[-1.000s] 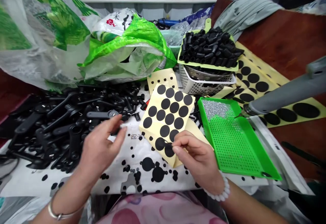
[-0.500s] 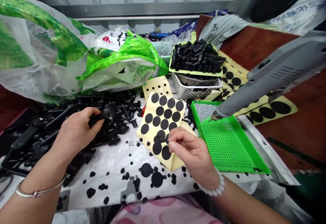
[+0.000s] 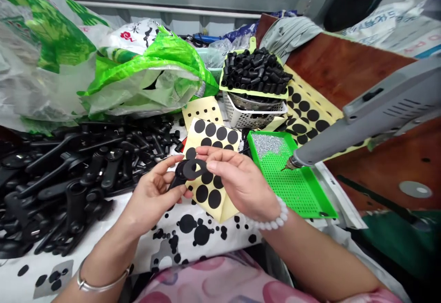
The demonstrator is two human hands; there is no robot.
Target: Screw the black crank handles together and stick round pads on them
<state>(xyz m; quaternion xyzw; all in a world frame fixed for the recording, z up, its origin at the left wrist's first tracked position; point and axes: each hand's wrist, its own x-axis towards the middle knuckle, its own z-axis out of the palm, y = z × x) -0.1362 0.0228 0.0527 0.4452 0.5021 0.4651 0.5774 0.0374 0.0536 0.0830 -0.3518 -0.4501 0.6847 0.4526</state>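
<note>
My left hand (image 3: 146,199) is closed around a black plastic part (image 3: 178,176) with a round end, held over the sticker sheet. Between the thumb and fingers of my right hand (image 3: 241,183) is a black round sticker (image 3: 200,170), bent and overlapping the part's round end. Whether the two are stuck together, I cannot tell. Beneath both hands lies a cream sheet (image 3: 225,208) with rows of black round stickers. To the left spreads a heap of similar black plastic parts (image 3: 76,179).
An electric screwdriver (image 3: 320,142) hangs over a green perforated tray (image 3: 310,197) of small screws at right. Behind stands a white basket (image 3: 253,118), topped by a tray of black tubular pieces (image 3: 257,73). Green-and-white bags (image 3: 155,77) fill the back left. Loose black discs (image 3: 201,235) dot the near surface.
My left hand has come from the heap to the middle, bringing a black plastic part. My right hand has lifted the sticker off the sheet area toward it, and the view has shifted.
</note>
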